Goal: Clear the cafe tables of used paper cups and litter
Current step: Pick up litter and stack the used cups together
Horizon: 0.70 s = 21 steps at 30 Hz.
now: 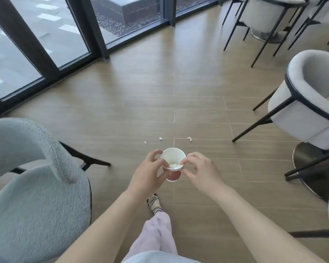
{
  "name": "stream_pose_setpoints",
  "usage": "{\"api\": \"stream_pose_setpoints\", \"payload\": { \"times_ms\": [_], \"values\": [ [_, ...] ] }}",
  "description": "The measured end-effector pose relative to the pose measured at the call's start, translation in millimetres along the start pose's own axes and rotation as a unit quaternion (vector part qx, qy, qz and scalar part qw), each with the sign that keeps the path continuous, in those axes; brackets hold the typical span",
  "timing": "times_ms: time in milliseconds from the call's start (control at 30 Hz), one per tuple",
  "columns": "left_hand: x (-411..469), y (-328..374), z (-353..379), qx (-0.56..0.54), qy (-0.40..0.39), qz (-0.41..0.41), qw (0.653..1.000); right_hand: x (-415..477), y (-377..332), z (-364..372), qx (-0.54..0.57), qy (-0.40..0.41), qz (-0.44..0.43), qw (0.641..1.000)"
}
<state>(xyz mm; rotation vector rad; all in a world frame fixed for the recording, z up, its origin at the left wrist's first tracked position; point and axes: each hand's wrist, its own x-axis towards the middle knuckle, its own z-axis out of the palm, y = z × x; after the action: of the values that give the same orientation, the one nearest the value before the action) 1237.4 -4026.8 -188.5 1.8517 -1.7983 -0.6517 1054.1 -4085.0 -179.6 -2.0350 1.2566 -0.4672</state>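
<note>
A stack of paper cups [172, 160], white inside and red outside, is held in front of me above the floor. My left hand [147, 173] grips the stack round its side. My right hand [201, 171] is at the rim on the right, its fingertips touching the cup's edge. A bit of white crumpled paper lies inside the top cup. Several small white paper scraps [189, 139] lie on the wooden floor just beyond the cups.
A grey fabric armchair [32, 186] stands close on my left. White round-backed chairs [310, 103] with black legs stand on the right and further back. Glass doors [46, 38] with dark frames run along the far left. My sandalled foot [155, 205] is below the cups.
</note>
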Motion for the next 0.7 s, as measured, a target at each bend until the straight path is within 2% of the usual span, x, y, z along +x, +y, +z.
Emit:
{"api": "stream_pose_setpoints", "payload": {
  "times_ms": [200,300,467,700],
  "values": [
    [115,-23,-22,0.024,-0.058,0.022,0.998,98,8,-20,-0.006,0.014,0.049,0.999],
    [166,-37,-38,0.072,-0.085,0.034,0.993,142,8,-24,0.0,0.022,0.059,0.998],
    [233,-50,-53,0.088,-0.097,0.061,0.99,201,16,-30,0.011,0.049,0.078,0.996],
    [303,-64,-40,0.1,-0.106,0.057,0.988,268,51,-39,0.016,0.02,0.077,0.997]
  ]
}}
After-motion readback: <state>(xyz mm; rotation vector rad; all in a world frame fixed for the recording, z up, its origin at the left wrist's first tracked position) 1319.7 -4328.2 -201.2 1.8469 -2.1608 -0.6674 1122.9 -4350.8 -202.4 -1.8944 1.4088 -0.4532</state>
